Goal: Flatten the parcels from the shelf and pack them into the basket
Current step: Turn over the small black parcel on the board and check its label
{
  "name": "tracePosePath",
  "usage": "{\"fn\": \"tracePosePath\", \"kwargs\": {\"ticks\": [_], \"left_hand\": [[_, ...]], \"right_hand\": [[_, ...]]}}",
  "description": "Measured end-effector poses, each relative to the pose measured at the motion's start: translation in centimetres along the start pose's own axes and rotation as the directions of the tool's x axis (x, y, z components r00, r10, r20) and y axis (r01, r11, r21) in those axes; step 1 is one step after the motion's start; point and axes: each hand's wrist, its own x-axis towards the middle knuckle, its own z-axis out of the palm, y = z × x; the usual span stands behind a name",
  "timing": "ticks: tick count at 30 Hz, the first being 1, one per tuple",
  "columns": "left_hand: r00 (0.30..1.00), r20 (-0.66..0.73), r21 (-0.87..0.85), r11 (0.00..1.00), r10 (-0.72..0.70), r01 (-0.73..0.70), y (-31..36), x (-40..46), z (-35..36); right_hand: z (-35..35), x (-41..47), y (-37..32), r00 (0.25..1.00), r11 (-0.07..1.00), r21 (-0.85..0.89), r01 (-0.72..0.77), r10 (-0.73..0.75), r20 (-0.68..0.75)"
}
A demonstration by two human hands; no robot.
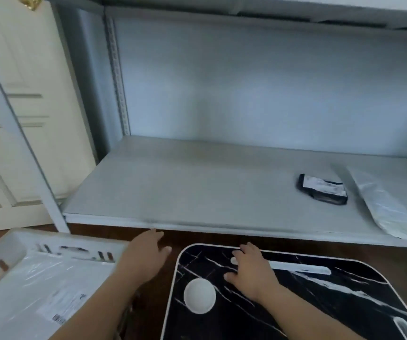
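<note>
Black parcel (322,189), label apparently illegible

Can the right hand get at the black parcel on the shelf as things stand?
Probably yes. The right hand is open and empty over the black marble table, and the black parcel lies uncovered on the shelf, apart from the white parcel, with nothing between.
</note>
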Motion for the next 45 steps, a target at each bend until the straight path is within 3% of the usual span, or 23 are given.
{"fn": "tracePosePath", "kwargs": {"ticks": [7,14,18,22,29,33,38,41,43,45], "left_hand": [[0.960,0.059,0.036,0.961,0.273,-0.275,14.1,4.0,5.6],[0.913,0.121,0.141,0.904,0.390,-0.404,21.9,7.8,10.5],[0.904,0.161,0.287,0.858,0.396,-0.426,22.4,9.9,12.9],[0.903,0.079,0.367,0.830,0.422,-0.420,22.1,10.1,13.8],[0.900,0.086,0.429,0.799,0.428,-0.421,22.7,10.3,13.0],[0.905,0.117,0.439,0.797,0.408,-0.416,22.7,10.4,12.9],[0.903,0.191,0.405,0.807,0.385,-0.430,23.0,10.3,12.1],[0.905,0.230,0.280,0.867,0.357,-0.413,22.3,9.6,11.4],[0.927,0.181,0.134,0.926,0.328,-0.354,21.4,8.2,11.4],[0.962,0.022,-0.028,0.962,0.273,-0.272,20.4,5.8,11.2]], "right_hand": [[-3.3,-2.5,12.2,0.968,0.981,0.044,-0.187,0.191,-0.160],[-6.6,-1.0,21.7,0.885,0.955,0.094,-0.280,0.295,-0.360],[-7.3,2.6,24.0,0.913,0.977,0.001,-0.213,0.200,-0.354],[-8.1,7.3,24.4,0.952,0.982,-0.114,-0.149,0.111,-0.287],[-9.7,12.0,25.2,0.957,0.956,-0.083,-0.282,0.273,-0.101],[-9.1,11.9,25.3,0.954,0.959,-0.060,-0.277,0.267,-0.135],[-8.6,7.9,23.5,0.981,0.984,-0.085,-0.157,0.145,-0.127],[-7.3,4.1,20.9,0.991,0.992,-0.110,-0.061,0.046,-0.129],[-5.9,1.5,18.8,0.988,0.994,-0.112,-0.002,-0.015,-0.151],[-4.6,-1.2,16.4,0.982,0.995,-0.072,0.063,-0.075,-0.176]]}}
